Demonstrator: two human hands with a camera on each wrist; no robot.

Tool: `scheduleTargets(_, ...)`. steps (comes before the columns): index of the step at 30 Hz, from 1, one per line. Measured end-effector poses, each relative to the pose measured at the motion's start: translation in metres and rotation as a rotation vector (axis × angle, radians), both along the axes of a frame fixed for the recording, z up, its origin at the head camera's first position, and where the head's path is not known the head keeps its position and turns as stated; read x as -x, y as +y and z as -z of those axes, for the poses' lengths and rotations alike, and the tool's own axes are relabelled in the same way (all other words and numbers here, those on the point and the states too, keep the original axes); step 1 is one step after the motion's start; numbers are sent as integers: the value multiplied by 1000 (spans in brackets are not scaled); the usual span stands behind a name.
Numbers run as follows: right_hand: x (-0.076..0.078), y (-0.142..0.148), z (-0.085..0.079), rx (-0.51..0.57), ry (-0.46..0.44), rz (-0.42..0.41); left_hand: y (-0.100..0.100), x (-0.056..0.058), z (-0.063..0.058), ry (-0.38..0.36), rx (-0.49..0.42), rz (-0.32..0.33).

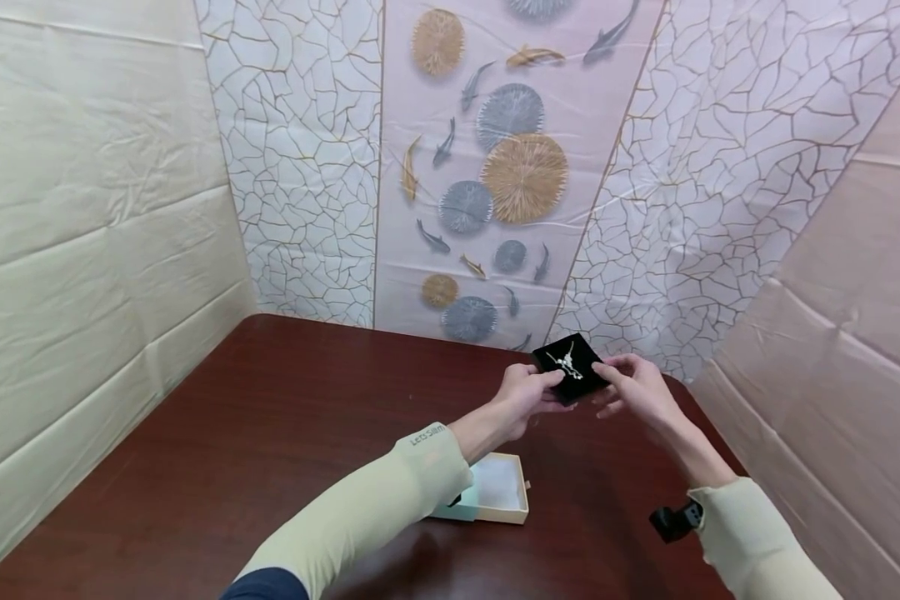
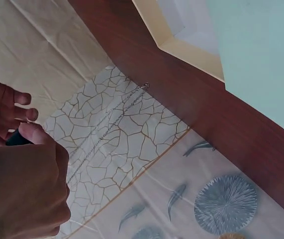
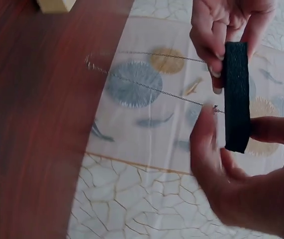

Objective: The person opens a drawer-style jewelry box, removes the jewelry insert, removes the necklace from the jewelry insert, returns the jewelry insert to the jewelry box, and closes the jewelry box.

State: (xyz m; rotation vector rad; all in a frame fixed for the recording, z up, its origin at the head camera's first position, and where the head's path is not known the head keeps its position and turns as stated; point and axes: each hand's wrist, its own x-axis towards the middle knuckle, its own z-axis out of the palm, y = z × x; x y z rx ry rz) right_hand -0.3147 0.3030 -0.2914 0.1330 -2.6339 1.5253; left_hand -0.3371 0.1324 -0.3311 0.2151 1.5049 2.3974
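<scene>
While the left sleeve [image 1: 424, 435] reads "Lets Slim", left grip [image 1: 526, 390] and right grip [image 1: 636, 388] hold a black pad [image 1: 583, 360].

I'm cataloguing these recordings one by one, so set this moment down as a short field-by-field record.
Held item: black pad bearing a silvery pendant
Left grip: holds the pad, thumb on top
Right grip: thumb touches the pad near its edge; finger contact unclear
Chain: hangs in a loop below the pad
Tray: cream, white inside, mint cover over part of it
Surface: reddish-brown table
</scene>
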Motion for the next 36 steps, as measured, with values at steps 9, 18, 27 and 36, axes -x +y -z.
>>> scheduleTargets(9,6,-9,-11,-517,506,183,6,1,6,-25,41,83)
scheduleTargets(18,5,-23,-14,-716,503,37,15,-4,7,-37,27,128)
scheduleTargets(27,-1,-30,-24,-865,238,-1,16,-6,7,-38,47,132)
scheduleTargets(36,3,-33,-16,-979,233,-52,18,-8,14,-11,107,80)
